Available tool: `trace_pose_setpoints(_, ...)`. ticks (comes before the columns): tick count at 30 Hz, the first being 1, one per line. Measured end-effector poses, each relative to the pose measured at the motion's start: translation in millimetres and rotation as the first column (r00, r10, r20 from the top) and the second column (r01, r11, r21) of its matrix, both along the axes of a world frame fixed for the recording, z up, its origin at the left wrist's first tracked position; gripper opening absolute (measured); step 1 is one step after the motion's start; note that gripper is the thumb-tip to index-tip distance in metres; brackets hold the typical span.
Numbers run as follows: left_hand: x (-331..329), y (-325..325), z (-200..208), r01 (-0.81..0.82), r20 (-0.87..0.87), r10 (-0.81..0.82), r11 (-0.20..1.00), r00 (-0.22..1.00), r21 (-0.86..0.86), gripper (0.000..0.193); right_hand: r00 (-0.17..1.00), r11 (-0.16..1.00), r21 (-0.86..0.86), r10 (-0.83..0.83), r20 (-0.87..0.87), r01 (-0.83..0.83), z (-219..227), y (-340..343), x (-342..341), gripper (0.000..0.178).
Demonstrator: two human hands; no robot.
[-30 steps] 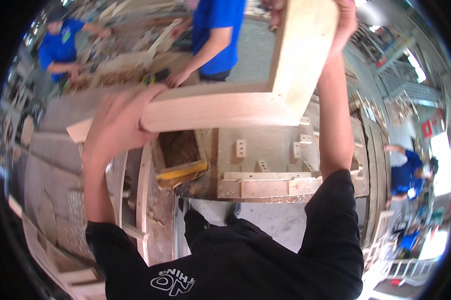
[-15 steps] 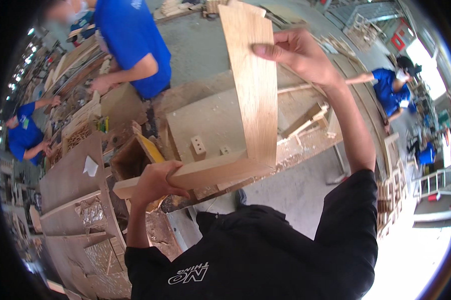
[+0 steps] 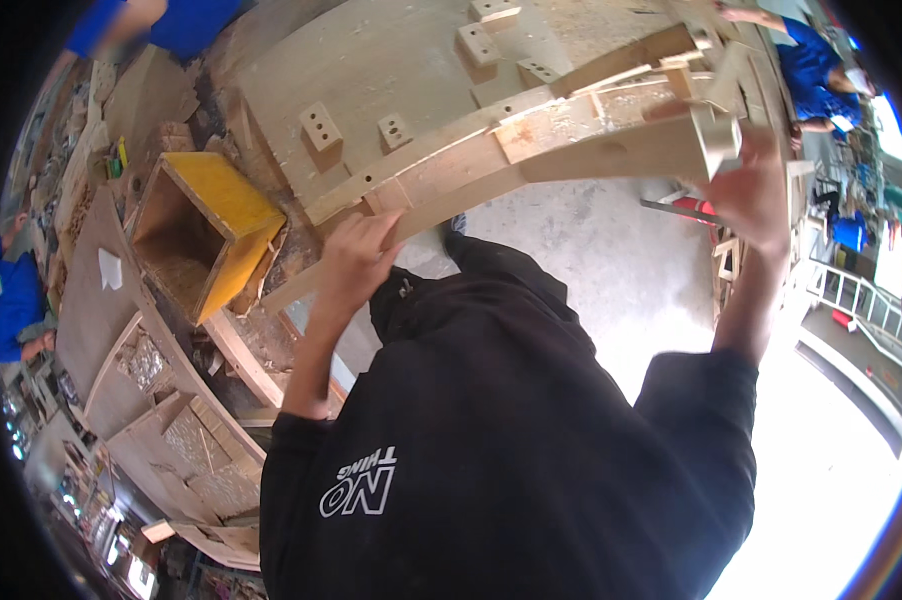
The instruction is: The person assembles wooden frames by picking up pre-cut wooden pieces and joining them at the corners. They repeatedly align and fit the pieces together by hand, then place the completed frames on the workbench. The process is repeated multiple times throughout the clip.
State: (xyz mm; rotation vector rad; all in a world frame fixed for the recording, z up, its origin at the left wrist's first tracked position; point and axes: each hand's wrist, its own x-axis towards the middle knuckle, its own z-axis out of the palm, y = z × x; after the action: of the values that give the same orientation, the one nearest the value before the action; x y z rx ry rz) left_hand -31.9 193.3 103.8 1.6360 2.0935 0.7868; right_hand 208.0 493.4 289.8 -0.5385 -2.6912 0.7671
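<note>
An angled piece made of two pale wooden boards joined at a corner [image 3: 596, 155] is held level in front of my body, over the front edge of the workbench. My left hand [image 3: 356, 262] is closed around its narrower left board. At the far right end, my right hand [image 3: 751, 195] grips the wide board; its fingers are smeared by motion and partly hidden behind the wood. Behind the piece, a jig board [image 3: 371, 75] lies on the bench, carrying several small wooden blocks with drilled holes, one of them a block [image 3: 321, 128] at the left.
An open wooden box with a yellow side [image 3: 241, 210] stands left of the jig. Wooden panels [image 3: 96, 290] lie at the far left. Wood strips [image 3: 631, 60] rest on the bench at the right. Co-workers in blue shirts stand at left and right, one at the right [image 3: 816, 70].
The angled piece has been lowered and tipped from upright to level. My right hand has come down and to the right with it; my view has shifted, showing more of the jig.
</note>
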Motion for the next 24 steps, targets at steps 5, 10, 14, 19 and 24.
trace_pose_setpoints(5,16,42,-77,-0.051,-0.286,0.129,0.963,0.949,0.266,0.049,0.924,0.919,0.092,-0.382,-0.023,0.383,-56,2,30,0.018)
trace_pose_setpoints(10,13,85,-86,-0.048,-0.453,0.150,0.972,0.879,0.230,0.063,0.698,0.743,-0.102,-0.660,-0.278,0.661,-93,-5,54,0.015)
trace_pose_setpoints(14,32,119,-89,0.035,-0.538,0.041,0.991,0.842,0.129,0.067,0.610,0.660,-0.150,-0.743,-0.275,0.736,-106,-4,68,0.014)
trace_pose_setpoints(19,42,131,-99,0.004,-0.620,0.065,0.994,0.782,0.109,0.072,0.612,0.733,0.004,-0.565,-0.553,0.680,-101,16,45,0.026)
trace_pose_setpoints(24,47,90,-79,-0.364,-0.484,0.449,0.893,0.751,0.265,0.089,0.572,0.651,0.124,-0.541,-0.616,0.749,-82,18,-6,0.064)
